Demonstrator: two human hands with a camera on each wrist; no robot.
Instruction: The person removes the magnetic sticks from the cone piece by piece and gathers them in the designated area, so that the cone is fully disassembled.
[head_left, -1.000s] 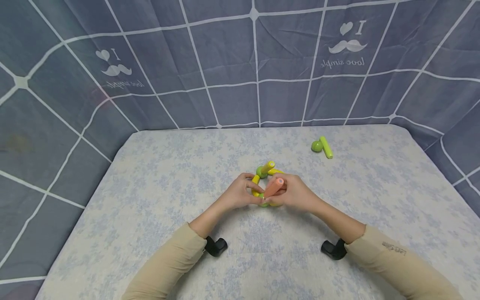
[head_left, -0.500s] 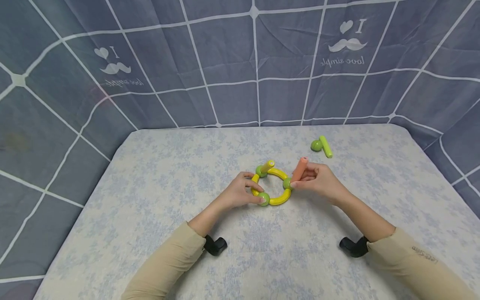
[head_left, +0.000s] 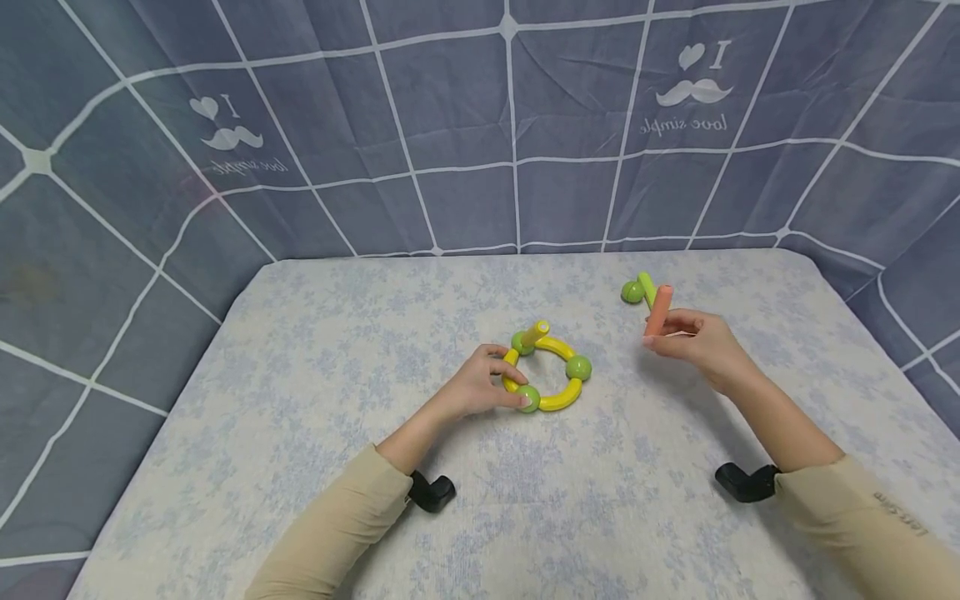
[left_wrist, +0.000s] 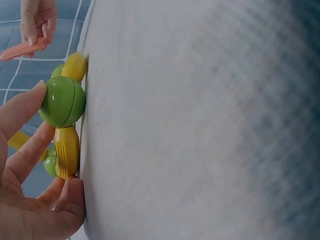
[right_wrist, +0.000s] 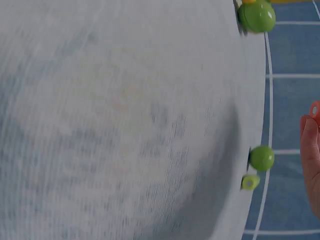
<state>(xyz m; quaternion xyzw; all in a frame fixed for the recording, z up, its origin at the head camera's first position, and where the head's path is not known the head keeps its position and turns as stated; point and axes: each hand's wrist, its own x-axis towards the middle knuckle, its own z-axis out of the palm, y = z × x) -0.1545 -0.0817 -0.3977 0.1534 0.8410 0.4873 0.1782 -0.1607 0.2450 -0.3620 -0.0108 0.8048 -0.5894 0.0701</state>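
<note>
On the table lies a toy ring of curved yellow rods [head_left: 557,402] joined by green balls [head_left: 579,367]. One more yellow rod [head_left: 536,332] sticks up from the ball at the ring's far left. My left hand [head_left: 480,385] holds the ring's near left side, thumb on the nearest green ball [left_wrist: 62,102] and fingers at the adjoining yellow rod [left_wrist: 67,152]. To the right, above the table and apart from the ring, my right hand [head_left: 697,343] pinches an orange rod [head_left: 658,310] by its lower end. In the right wrist view only part of this hand shows, at the edge.
A loose green ball [head_left: 632,292] and a light green rod [head_left: 647,285] lie together at the back right, the rod partly behind the orange one. A patterned cloth covers the table [head_left: 360,333]. A blue checked curtain [head_left: 465,125] hangs behind it.
My right hand has moved away from the ring to the right and a little back, carrying the orange rod. The left hand has stayed in place on the ring.
</note>
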